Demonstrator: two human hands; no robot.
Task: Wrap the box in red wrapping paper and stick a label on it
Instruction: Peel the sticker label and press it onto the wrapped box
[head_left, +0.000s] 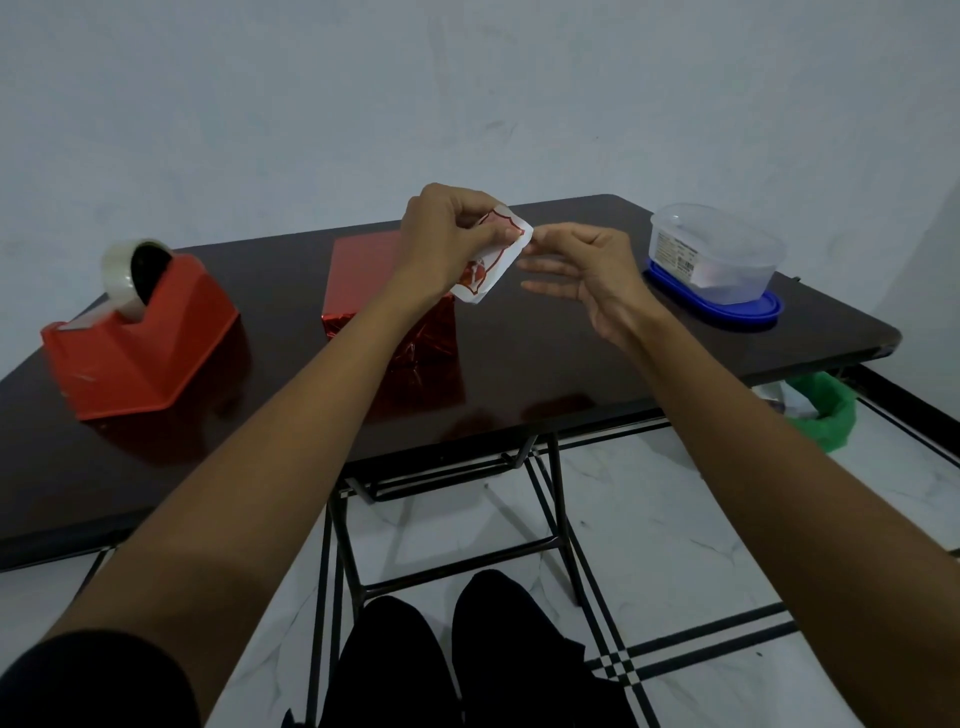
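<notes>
Nearest to us are dark-clad legs (467, 660) above a white tiled floor (675, 545), and both bare forearms reach out over the dark glossy tabletop (571, 364). On its left stands a red tape dispenser (140, 338) with a roll of clear tape. The box (363, 280), already covered in shiny red paper, lies at the middle of the tabletop, partly hidden by our left forearm. Just above it, our left hand (447, 236) pinches a white label sheet (493, 260) with red print. Our right hand (587, 270) hangs beside the sheet's right edge, fingers loosely spread; we cannot tell whether they touch it. Far right sits a clear plastic container (722, 254) on a blue lid (727, 312).
</notes>
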